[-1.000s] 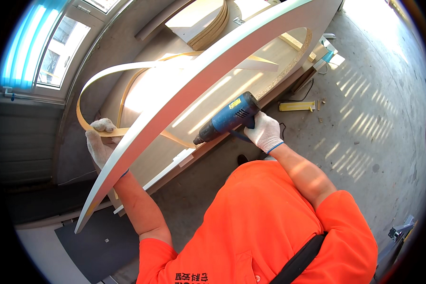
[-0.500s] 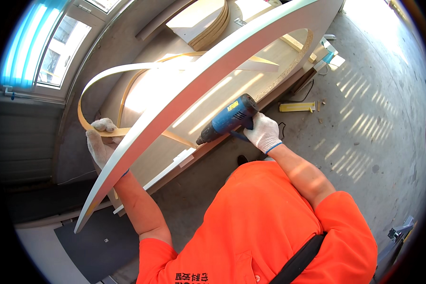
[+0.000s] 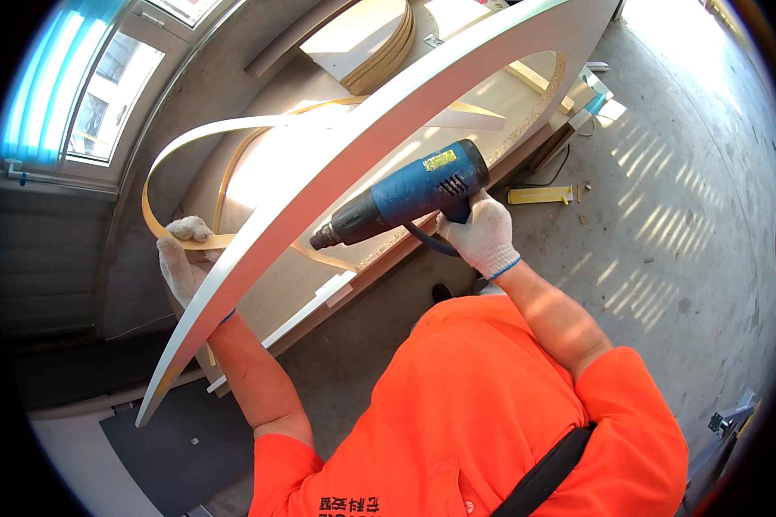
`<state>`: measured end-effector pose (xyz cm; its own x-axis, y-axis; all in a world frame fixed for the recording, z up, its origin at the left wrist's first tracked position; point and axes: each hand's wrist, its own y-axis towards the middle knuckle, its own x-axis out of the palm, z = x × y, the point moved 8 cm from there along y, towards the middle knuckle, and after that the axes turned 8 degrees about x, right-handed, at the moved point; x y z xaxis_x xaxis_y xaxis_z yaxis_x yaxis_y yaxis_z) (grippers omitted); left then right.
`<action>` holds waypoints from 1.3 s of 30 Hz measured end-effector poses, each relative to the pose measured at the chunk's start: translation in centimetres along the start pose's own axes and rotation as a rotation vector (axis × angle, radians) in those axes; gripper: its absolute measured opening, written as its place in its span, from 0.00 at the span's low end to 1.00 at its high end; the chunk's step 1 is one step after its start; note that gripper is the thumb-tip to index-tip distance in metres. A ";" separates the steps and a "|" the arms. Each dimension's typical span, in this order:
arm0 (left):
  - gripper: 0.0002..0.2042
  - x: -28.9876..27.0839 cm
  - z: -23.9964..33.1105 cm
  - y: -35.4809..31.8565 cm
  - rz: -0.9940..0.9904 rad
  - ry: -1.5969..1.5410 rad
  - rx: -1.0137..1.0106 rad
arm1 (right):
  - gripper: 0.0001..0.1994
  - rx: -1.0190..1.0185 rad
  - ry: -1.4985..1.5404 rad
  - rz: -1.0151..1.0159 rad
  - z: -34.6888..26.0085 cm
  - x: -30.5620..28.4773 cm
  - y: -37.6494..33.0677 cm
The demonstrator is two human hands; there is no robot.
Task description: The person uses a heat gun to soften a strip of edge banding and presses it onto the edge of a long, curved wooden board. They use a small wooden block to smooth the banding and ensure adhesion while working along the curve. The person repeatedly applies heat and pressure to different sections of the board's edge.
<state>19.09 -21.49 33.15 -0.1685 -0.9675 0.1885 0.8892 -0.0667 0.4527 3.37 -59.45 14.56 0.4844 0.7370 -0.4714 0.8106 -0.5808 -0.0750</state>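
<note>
My right hand (image 3: 481,233), in a white knit glove, grips a blue and black heat gun (image 3: 414,196) by its handle. The gun's nozzle points left, close to the inner face of a large curved panel (image 3: 341,164) with a pale edge, which stands tilted across the view. On the panel's far side my gloved left hand (image 3: 184,258) pinches a thin edging strip (image 3: 205,129) between thumb and fingers. From there the strip loops up and back over the work table. Part of the left hand and wrist is hidden behind the panel.
Behind the panel lies a stack of rounded boards (image 3: 362,52) on the table (image 3: 276,314). A yellow piece (image 3: 540,196) and scraps lie on the concrete floor (image 3: 655,284) at right, near a dark cable. A window (image 3: 116,86) is at upper left.
My right hand has raised the heat gun closer to the view, and its nozzle has moved left and up, toward the curved panel. My left hand stays in place on the strip.
</note>
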 end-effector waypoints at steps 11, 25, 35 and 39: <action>0.23 0.2 0.1 -0.3 -0.083 -0.008 -0.034 | 0.20 0.020 0.134 0.019 -4.0 -1.2 0.7; 0.23 0.8 0.3 -0.2 0.002 -0.022 -0.003 | 0.23 -0.058 -0.041 0.001 0.5 -0.3 -0.1; 0.24 0.0 0.0 -0.1 0.017 -0.015 -0.011 | 0.18 -0.123 -0.362 -0.025 6.1 3.1 -0.9; 0.23 0.5 0.2 -0.2 -0.038 -0.020 -0.013 | 0.17 -0.169 -0.360 -0.003 5.9 3.7 -1.0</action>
<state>18.79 -21.89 33.29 -0.2103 -0.9593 0.1885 0.8872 -0.1063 0.4489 2.44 -58.15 7.71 0.3597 0.5528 -0.7517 0.8691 -0.4917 0.0543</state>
